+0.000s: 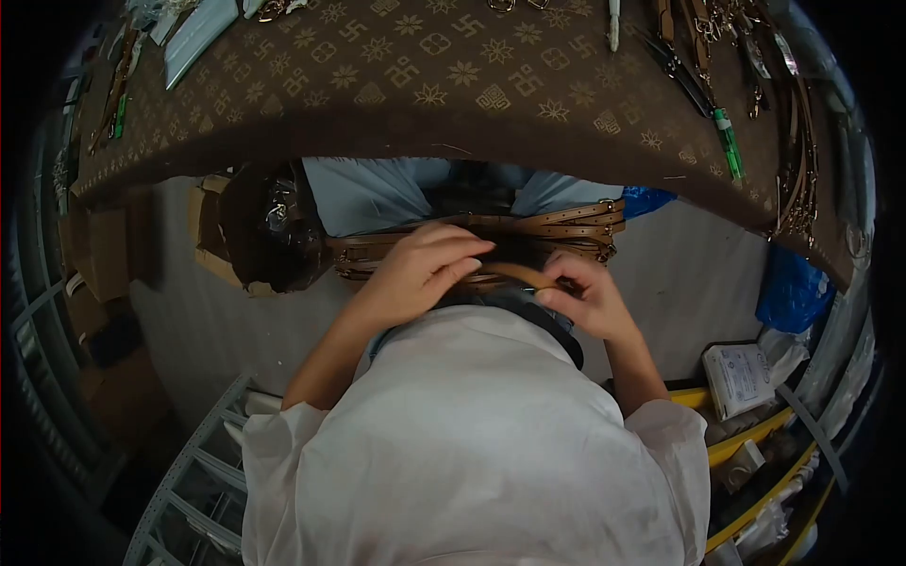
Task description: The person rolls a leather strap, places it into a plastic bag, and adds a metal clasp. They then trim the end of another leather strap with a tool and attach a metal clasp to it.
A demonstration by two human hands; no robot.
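A tan leather strap (519, 274) runs between my two hands, just above my lap. My right hand (587, 294) is closed in a pinch on the strap's right end, thumb and forefinger together. My left hand (429, 269) is at the other end, its fingers bent together and its fingertips against the strap; the exact grip is partly hidden. Behind my hands, a bundle of tan leather straps (571, 223) with holes and metal buckles lies across my lap, its middle covered by my hands.
A table with a patterned brown cloth (462, 94) spans the front. On it are a green-handled tool (728, 143) and hanging leather straps (802, 160). A box with a dark liner (255, 231) stands left, a blue bag (793, 288) right. Shelving flanks me on both sides.
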